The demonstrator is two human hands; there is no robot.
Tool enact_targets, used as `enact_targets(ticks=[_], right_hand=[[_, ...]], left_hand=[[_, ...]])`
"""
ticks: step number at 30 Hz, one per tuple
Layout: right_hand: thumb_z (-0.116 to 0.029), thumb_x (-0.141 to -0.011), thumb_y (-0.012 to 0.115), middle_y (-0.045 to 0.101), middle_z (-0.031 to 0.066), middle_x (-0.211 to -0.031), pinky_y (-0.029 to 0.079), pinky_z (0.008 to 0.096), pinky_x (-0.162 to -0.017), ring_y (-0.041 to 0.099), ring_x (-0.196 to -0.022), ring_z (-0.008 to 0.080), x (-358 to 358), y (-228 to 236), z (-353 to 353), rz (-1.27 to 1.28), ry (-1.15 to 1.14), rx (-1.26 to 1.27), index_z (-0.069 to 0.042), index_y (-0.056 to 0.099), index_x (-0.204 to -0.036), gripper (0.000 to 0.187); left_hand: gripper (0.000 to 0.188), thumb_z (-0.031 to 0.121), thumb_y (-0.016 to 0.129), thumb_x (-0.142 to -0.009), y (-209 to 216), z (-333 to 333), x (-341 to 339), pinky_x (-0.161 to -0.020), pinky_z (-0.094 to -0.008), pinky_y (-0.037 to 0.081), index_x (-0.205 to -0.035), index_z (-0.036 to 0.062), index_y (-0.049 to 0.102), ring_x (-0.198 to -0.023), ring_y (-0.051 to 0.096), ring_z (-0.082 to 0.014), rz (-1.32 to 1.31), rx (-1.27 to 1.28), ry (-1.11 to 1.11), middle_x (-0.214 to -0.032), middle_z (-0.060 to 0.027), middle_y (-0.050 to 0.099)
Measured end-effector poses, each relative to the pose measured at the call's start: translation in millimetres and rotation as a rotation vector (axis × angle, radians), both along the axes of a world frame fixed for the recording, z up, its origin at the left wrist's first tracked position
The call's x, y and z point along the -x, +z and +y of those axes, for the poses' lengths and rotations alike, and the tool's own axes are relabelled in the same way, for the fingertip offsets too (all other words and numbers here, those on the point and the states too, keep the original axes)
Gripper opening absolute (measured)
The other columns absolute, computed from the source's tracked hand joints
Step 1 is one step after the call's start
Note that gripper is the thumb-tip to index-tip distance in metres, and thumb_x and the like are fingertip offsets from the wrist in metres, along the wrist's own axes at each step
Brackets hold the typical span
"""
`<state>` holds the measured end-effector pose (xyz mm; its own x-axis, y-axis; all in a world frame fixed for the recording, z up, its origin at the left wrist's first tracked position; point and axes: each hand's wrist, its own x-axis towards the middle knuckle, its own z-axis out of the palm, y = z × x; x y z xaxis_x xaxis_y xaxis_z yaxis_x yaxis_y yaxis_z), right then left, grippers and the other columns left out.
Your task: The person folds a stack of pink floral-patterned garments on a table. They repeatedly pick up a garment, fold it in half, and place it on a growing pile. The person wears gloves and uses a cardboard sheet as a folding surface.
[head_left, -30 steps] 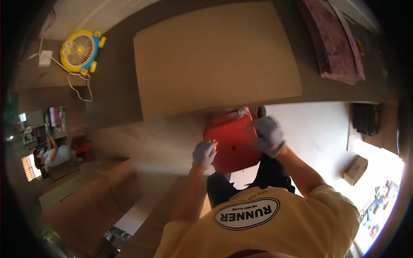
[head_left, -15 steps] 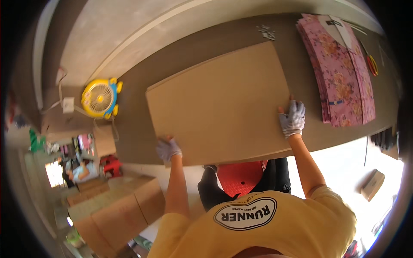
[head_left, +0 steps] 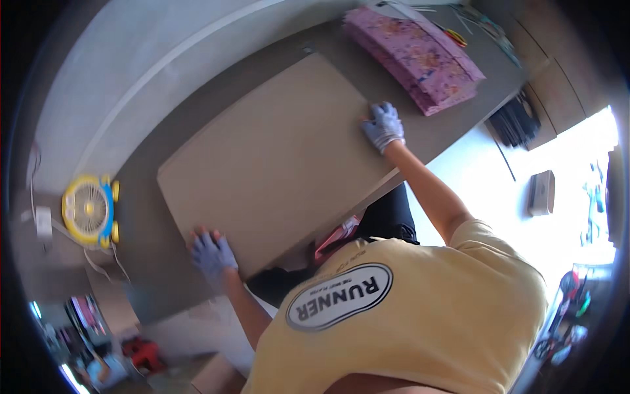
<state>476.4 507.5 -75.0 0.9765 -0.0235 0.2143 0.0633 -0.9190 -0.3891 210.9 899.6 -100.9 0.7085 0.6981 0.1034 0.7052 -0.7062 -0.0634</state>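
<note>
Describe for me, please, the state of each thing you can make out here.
Left hand: gloved, fingers spread at the cardboard's near left edge
Right hand: gloved, at the cardboard's right edge
Cardboard: lying flat on the table
Floral fabric: stacked in layers
Fan: grille toward the camera; running or not, cannot tell
Scissors: lying down; open or shut, cannot tell
</note>
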Motion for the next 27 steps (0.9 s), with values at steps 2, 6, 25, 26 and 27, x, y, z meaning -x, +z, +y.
enact_targets(ticks=[2,6,25,26,27], right_hand=[[-0.042,-0.077,0.067,0.049,0.0206,-0.127,0.042,0.0442,-0.097,0.044,-0.12,0.0387,9,-7,-5,-0.053,0.09,-0.078,-0.007,0.058,-0.119,0.056],[-0.046,-0.072,0.07,0.05,0.0195,-0.13,0.043,0.0415,-0.096,0.049,-0.118,0.0366,16,-8,-18,-0.052,0.04,0.11,-0.008,0.057,-0.117,0.061],[-0.017,-0.081,0.067,0.06,-0.0022,-0.077,0.047,0.0258,-0.058,0.055,-0.062,0.0082,-75,35,-132,0.547,0.406,-0.894,0.0,0.061,-0.11,0.034],[-0.017,-0.082,0.066,0.059,-0.0019,-0.077,0.048,0.026,-0.06,0.056,-0.063,0.0087,-74,39,-125,0.585,0.524,-0.972,0.0,0.06,-0.113,0.035],[-0.018,-0.083,0.064,0.059,-0.0003,-0.084,0.048,0.0264,-0.066,0.056,-0.07,0.0095,-66,41,-112,0.567,0.564,-1.065,0.0,0.057,-0.116,0.038]], left_hand=[[0.05,0.047,0.044,-0.092,-4,10,17,-0.106,-0.0553,0.026,-0.135,0.0232,0.048,-0.136,0.032,-0.0322,-0.027,-0.043,-0.059,-0.148,-0.0033,0.036],[0.043,0.046,0.048,-0.091,-22,4,29,-0.101,-0.058,0.03,-0.127,0.0231,0.055,-0.131,0.038,-0.0328,-0.17,-0.016,-0.2,-0.142,-0.0032,0.044],[0.046,0.042,0.054,-0.088,26,26,-3,-0.083,-0.0437,0.048,-0.115,0.0053,0.057,-0.096,0.06,-0.0311,-0.141,0.237,0.283,-0.105,-0.0168,0.058],[0.045,0.042,0.055,-0.088,12,53,5,-0.079,-0.0425,0.048,-0.112,0.0045,0.058,-0.088,0.061,-0.0297,-0.163,0.298,0.257,-0.097,-0.016,0.06],[0.044,0.043,0.055,-0.088,3,72,12,-0.075,-0.0413,0.049,-0.108,0.0037,0.06,-0.081,0.062,-0.0283,-0.18,0.36,0.233,-0.089,-0.0153,0.062]])
